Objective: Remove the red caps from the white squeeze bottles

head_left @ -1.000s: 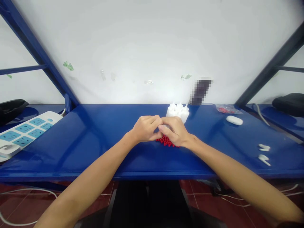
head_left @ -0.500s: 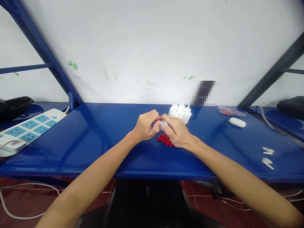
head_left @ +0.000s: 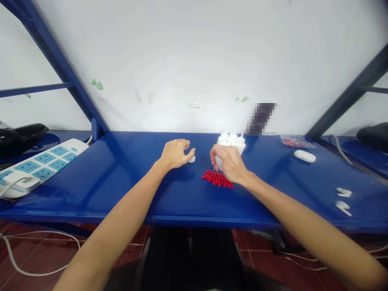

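Note:
My left hand (head_left: 178, 154) is over the table, thumb and index finger apart. A small whitish object (head_left: 192, 159) shows just beyond its thumb, partly hidden; its kind I cannot make out. My right hand (head_left: 228, 159) has its fingers curled around a white piece (head_left: 218, 163) that looks like a small bottle, mostly covered by the hand. Right behind that hand stands a cluster of white bottles (head_left: 232, 139) with pointed tips. Small red beads or caps (head_left: 217, 178) lie in a loose pile in front of and below my right hand.
On the blue table (head_left: 127, 190) at right are a clear bag with red pieces (head_left: 296, 142), a white earbud case (head_left: 304, 156) and two white earbuds (head_left: 343, 200). A power strip (head_left: 45, 161) with a plugged-in charger lies at left. A white wall closes the back.
My hands were together over the red pile with a red piece and a whitish item between them. They have separated: the left moved left, the right slightly right beside the bottles.

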A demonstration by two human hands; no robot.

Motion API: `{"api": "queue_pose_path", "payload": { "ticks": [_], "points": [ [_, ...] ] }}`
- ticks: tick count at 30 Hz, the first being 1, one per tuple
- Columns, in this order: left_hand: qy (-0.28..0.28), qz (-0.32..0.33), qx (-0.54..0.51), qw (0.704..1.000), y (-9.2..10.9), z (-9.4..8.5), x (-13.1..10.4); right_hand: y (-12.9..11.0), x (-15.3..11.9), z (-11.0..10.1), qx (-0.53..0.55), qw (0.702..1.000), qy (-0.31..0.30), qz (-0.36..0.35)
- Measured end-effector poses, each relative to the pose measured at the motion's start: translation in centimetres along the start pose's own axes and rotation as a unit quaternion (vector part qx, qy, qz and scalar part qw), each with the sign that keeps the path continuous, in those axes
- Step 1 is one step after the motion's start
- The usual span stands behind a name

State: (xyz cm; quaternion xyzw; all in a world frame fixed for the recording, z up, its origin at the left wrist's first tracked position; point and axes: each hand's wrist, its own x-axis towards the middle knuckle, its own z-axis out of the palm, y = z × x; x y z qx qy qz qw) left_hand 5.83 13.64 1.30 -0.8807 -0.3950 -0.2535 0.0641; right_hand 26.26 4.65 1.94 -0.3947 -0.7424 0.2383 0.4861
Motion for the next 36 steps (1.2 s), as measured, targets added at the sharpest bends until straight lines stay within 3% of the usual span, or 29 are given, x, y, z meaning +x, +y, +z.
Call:
{"api": "queue_pose_path", "payload": {
  "ticks": [2,3,6,9,12,20,36],
  "points": [
    [0.036,0.039,-0.015,0.998,1.0,-1.0,-0.2,0.3,0.0,0.0,0.068,0.997,0.004,0.021],
    [0.028,0.079,-0.028,0.996,1.6,-1.5,-0.3,0.4,0.0,-0.1,0.084,0.996,0.008,0.023],
    [-0.099,0.176,-0.051,0.978,3.5,-2.4,-0.6,0.4,0.2,-0.3,0.069,0.997,0.02,0.014],
    [-0.203,0.173,-0.039,0.963,4.6,-2.2,-0.9,0.4,0.3,-0.4,0.023,0.999,0.027,-0.004],
    [-0.241,0.151,-0.039,0.958,4.7,-1.6,-0.9,0.4,0.3,-0.3,-0.03,0.999,0.029,-0.027],
    [-0.227,0.174,0.005,0.958,4.9,-0.4,-1.1,0.3,0.0,-0.2,-0.151,0.973,0.115,-0.129],
    [-0.206,0.237,0.076,0.946,4.6,0.6,-1.1,0.7,0.1,0.0,-0.202,0.962,0.091,-0.159]
  ]
}}
